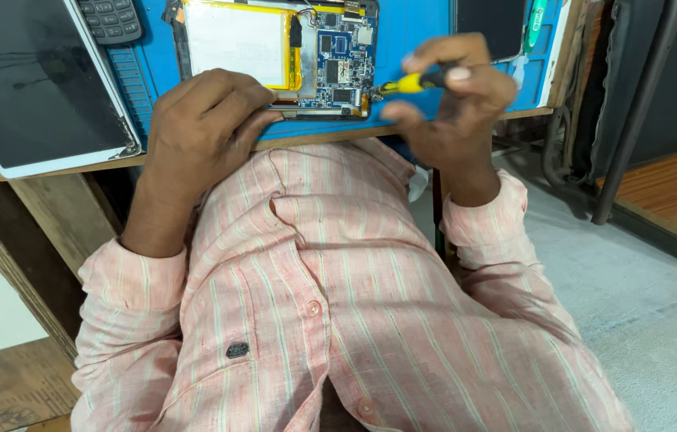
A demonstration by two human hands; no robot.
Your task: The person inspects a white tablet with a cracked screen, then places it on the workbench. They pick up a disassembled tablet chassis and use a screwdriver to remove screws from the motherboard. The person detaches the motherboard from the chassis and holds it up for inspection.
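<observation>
A wooden bench (74, 164) is carrying a blue mat (418, 24), and both hands are working at its near edge. Beyond the right hand, a grey floor (642, 304) is running to a wood-toned strip, with dark metal legs (634, 104) standing between them.

The left hand (202, 120) is lying flat and mostly open, fingers spread and curved, pressing on the near edge of an opened tablet (306, 56). The right hand (454, 96) is pinching a screwdriver (410, 82) with a yellow grip, its fingers closed around the handle and the tip pointing toward the left hand.

The tablet is sitting between the hands and just beyond them, its back off. Its silver battery (234, 44) with yellow edging is showing just beyond the left hand's knuckles, and its blue board (338, 60) is lying between battery and screwdriver; the tip is touching the board's near corner. A second tablet (26, 80), screen dark, is resting well outside the left hand, with a small keypad phone (110, 20) beside it.
</observation>
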